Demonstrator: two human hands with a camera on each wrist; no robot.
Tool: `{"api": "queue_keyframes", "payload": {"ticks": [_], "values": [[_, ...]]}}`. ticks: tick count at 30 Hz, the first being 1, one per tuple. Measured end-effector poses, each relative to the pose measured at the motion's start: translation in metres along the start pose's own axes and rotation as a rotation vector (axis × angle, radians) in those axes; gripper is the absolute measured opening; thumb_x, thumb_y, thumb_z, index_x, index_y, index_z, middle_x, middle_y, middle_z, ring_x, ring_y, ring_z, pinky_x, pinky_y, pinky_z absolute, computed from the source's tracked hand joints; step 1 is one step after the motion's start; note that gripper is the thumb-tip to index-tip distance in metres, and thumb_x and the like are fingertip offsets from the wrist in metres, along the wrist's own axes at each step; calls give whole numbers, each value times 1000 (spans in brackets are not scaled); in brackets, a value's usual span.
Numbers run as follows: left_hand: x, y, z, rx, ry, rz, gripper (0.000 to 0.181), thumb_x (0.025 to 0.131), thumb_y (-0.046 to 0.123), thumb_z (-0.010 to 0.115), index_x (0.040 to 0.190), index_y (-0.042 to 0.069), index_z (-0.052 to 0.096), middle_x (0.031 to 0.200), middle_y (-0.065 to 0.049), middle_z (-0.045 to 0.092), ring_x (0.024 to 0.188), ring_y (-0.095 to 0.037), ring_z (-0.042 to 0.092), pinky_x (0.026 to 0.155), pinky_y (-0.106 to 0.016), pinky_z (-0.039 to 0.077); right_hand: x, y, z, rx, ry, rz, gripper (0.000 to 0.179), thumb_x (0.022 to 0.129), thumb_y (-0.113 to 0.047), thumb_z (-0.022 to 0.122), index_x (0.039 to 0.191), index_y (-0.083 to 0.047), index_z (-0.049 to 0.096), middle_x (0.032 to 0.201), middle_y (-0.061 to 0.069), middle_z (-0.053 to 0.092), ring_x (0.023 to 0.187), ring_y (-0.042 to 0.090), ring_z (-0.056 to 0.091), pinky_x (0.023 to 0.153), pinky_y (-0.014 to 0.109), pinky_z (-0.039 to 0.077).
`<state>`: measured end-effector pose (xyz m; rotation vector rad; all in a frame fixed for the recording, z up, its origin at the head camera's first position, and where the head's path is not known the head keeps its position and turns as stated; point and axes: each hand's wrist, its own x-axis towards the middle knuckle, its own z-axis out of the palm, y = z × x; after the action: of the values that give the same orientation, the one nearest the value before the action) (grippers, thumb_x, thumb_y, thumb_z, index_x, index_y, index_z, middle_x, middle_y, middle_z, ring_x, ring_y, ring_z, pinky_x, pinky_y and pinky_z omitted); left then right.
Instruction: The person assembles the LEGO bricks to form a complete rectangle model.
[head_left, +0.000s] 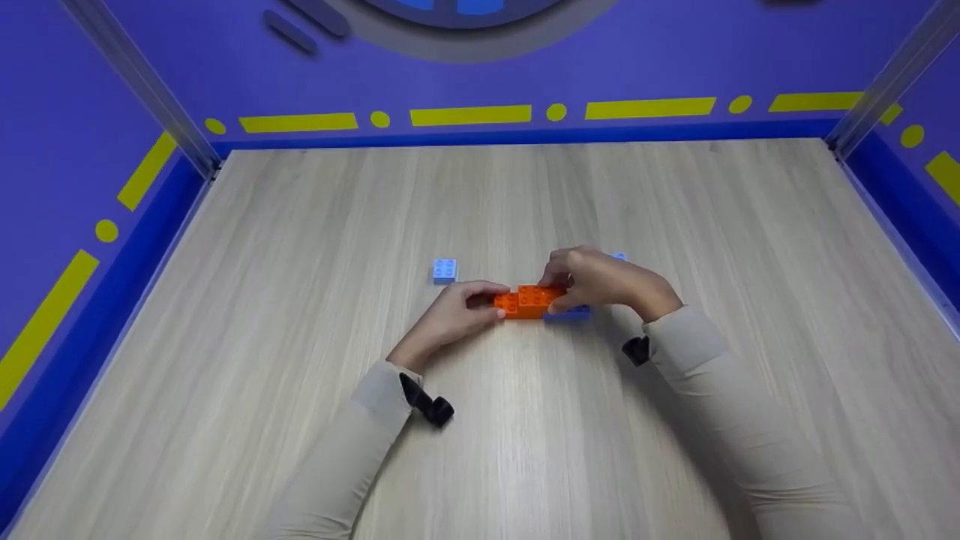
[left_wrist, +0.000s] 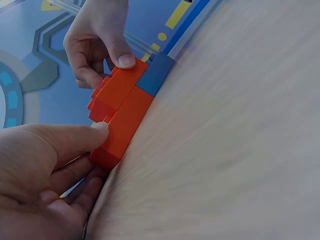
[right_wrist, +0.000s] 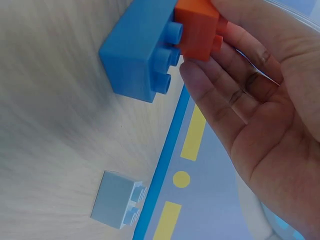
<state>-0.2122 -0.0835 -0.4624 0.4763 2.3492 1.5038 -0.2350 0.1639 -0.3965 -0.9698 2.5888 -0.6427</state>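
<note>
Head view: I see a wood-grain table (head_left: 480, 450) bounded by purple walls (head_left: 637, 67) with yellow dashes (head_left: 470, 115); a round window design (head_left: 480, 9) is cut off at 12 o'clock. Near mid-table, the left hand (head_left: 454, 311) pinches the lower orange brick (head_left: 508, 304); the right hand (head_left: 600, 274) grasps the upper orange brick (head_left: 533, 300), extending toward 3 o'clock over a blue brick (head_left: 568, 316). From these, a pale brick (head_left: 445, 271) lies at 10 o'clock. Right-hand fingers partly hide the blue brick; another pale brick (head_left: 619, 256), at 2 o'clock, is mostly covered. I cannot tell whether the studs are fully joined.
</note>
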Motion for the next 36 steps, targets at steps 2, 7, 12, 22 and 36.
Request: {"api": "queue_keyframes", "payload": {"ticks": [2, 7, 12, 22, 36], "values": [[0, 1, -1, 14, -4, -2, 36, 88, 13, 68, 123, 11, 65, 130, -6, 61, 125, -21, 53, 108, -36, 41, 0, 0, 0, 10, 1, 5, 29, 78, -22, 80, 103, -8, 72, 98, 4, 65, 86, 19, 56, 79, 33, 52], [-1, 4, -3, 40, -16, 12, 37, 89, 14, 68, 125, 9, 64, 131, -7, 61, 125, -21, 53, 108, -36, 40, 0, 1, 1, 52, 2, 13, 28, 78, -20, 80, 102, -8, 72, 100, 4, 65, 89, 19, 59, 82, 35, 54], [-2, 9, -6, 78, -33, 18, 39, 91, 17, 66, 128, 8, 61, 132, -6, 61, 123, -20, 55, 106, -36, 42, 0, 1, 2, 82, -3, 32, 28, 78, -19, 80, 103, -8, 72, 102, 5, 65, 92, 20, 61, 85, 37, 54], [-5, 17, -24, 189, -21, 117, 35, 93, 15, 63, 126, 4, 63, 128, -10, 63, 116, -23, 59, 100, -36, 48, 0, 1, 3, 104, -11, 73, 29, 79, -19, 79, 106, -9, 72, 104, 4, 65, 95, 20, 62, 88, 37, 55], [-6, 11, -57, 414, 123, 209, 42, 88, 13, 69, 128, 5, 61, 133, -11, 58, 128, -27, 49, 109, -41, 40, -3, 3, 3, 104, -1, 41, 28, 80, -16, 78, 105, -6, 70, 103, 6, 63, 96, 22, 62, 87, 37, 55]]}}
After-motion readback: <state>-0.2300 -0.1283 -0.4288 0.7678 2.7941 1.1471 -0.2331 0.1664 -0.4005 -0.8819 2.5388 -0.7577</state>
